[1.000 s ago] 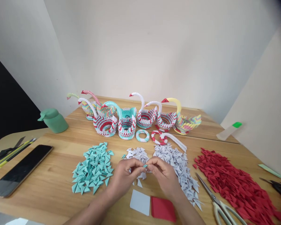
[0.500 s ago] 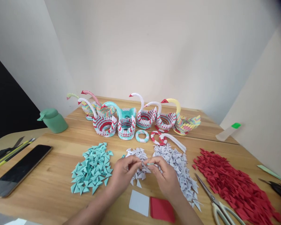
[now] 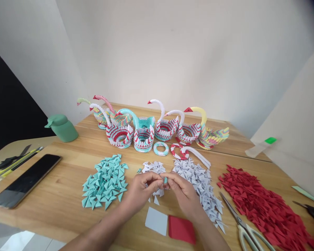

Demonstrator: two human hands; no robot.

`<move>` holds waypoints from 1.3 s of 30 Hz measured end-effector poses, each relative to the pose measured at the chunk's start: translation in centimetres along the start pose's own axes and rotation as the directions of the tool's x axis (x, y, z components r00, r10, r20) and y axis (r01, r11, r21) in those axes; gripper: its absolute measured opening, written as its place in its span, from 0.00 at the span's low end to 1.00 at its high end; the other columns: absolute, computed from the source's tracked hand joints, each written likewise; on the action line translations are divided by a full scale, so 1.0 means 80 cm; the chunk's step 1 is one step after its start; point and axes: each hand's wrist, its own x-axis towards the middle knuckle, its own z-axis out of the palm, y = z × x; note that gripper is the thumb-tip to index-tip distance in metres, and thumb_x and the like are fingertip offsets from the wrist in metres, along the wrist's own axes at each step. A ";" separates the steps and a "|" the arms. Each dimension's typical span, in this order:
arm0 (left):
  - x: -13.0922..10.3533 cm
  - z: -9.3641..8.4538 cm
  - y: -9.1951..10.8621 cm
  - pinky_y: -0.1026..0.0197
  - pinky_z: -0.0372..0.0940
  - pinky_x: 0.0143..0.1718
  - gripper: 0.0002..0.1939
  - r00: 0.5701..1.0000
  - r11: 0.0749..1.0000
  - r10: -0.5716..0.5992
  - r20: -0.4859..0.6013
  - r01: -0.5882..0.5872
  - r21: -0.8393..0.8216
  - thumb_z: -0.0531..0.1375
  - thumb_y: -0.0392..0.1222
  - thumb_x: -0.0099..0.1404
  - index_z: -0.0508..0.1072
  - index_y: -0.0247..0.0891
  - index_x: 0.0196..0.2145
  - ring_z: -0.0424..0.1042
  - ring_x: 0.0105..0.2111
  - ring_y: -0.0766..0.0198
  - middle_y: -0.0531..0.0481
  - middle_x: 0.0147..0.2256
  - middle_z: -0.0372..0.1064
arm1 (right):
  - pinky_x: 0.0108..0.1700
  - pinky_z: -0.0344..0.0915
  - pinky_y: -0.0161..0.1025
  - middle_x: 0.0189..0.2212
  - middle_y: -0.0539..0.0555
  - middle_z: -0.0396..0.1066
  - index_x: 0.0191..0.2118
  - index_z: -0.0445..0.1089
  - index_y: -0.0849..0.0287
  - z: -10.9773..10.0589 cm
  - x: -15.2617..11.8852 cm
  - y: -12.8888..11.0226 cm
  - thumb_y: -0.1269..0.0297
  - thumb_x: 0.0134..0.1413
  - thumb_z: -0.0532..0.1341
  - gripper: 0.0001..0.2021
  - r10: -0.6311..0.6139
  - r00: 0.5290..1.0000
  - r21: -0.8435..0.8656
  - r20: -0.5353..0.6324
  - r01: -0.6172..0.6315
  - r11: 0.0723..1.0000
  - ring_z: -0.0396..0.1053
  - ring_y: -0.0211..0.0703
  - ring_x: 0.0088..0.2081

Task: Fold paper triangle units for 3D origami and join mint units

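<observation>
My left hand (image 3: 143, 188) and my right hand (image 3: 183, 191) meet in the middle, above a small pile of white folded paper triangles (image 3: 154, 166). Both are closed in a pinch, fingertips touching or nearly so. Between them shows a small teal folded paper piece (image 3: 165, 180); the fingers cover most of it, and whether another piece is joined to it I cannot tell. Teal paper triangles (image 3: 104, 183) lie heaped left of my hands. A larger pile of white triangles (image 3: 199, 181) lies behind and right of my right hand.
Several paper swans (image 3: 143, 139) line the back. Before them lie a teal-and-white ring (image 3: 161, 149), a red-and-white ring (image 3: 176, 150) and a white curved neck (image 3: 199, 157). Around are red triangles (image 3: 264, 205), scissors (image 3: 239, 221), paper squares (image 3: 156, 221), a phone (image 3: 26, 181) and a green pot (image 3: 64, 129).
My fingertips have come closer together, and the teal piece has turned from lying flat to standing more upright between them. The whole view has shifted slightly.
</observation>
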 end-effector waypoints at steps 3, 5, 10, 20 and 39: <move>0.001 0.001 -0.001 0.69 0.61 0.26 0.09 1.000 0.999 -0.019 0.000 0.019 -0.043 0.61 0.41 0.60 0.73 0.34 0.26 0.65 0.23 0.69 0.51 0.24 0.71 | 0.40 0.64 0.34 0.32 0.49 0.68 0.49 0.71 0.50 0.001 0.000 0.002 0.63 0.66 0.51 0.14 -0.012 1.000 -0.001 0.017 0.012 1.000 0.68 0.38 0.34; 0.001 0.001 -0.002 0.69 0.61 0.25 0.09 0.999 0.998 -0.034 0.002 0.034 -0.053 0.61 0.41 0.60 0.73 0.34 0.25 0.64 0.23 0.69 0.52 0.23 0.70 | 0.39 0.64 0.34 0.32 0.49 0.68 0.49 0.71 0.50 0.002 0.000 0.003 0.63 0.66 0.51 0.14 -0.025 1.000 -0.013 0.020 0.025 1.000 0.68 0.38 0.34; -0.001 0.001 -0.001 0.68 0.60 0.24 0.09 1.000 1.000 -0.022 0.005 0.022 0.016 0.59 0.40 0.60 0.72 0.34 0.24 0.64 0.21 0.69 0.52 0.22 0.69 | 0.38 0.64 0.35 0.31 0.50 0.68 0.50 0.71 0.50 0.002 0.000 0.005 0.66 0.66 0.51 0.14 -0.100 0.995 -0.098 0.019 0.101 0.990 0.67 0.39 0.34; -0.003 0.000 -0.003 0.68 0.57 0.26 0.08 0.996 0.952 0.077 -0.035 -0.063 0.301 0.56 0.34 0.60 0.72 0.35 0.25 0.62 0.23 0.69 0.54 0.22 0.67 | 0.38 0.66 0.37 0.33 0.52 0.72 0.47 0.73 0.52 0.005 -0.002 0.011 0.64 0.62 0.55 0.12 -0.087 0.994 -0.121 -0.068 0.078 0.990 0.70 0.41 0.34; -0.006 0.003 0.001 0.67 0.60 0.27 0.08 0.989 0.960 0.109 -0.099 -0.078 0.270 0.58 0.36 0.61 0.73 0.34 0.26 0.65 0.24 0.67 0.51 0.23 0.71 | 0.35 0.66 0.37 0.26 0.51 0.73 0.32 0.70 0.60 0.011 0.006 0.007 0.52 0.51 0.65 0.14 0.321 0.947 0.418 -0.028 -0.280 0.864 0.68 0.39 0.28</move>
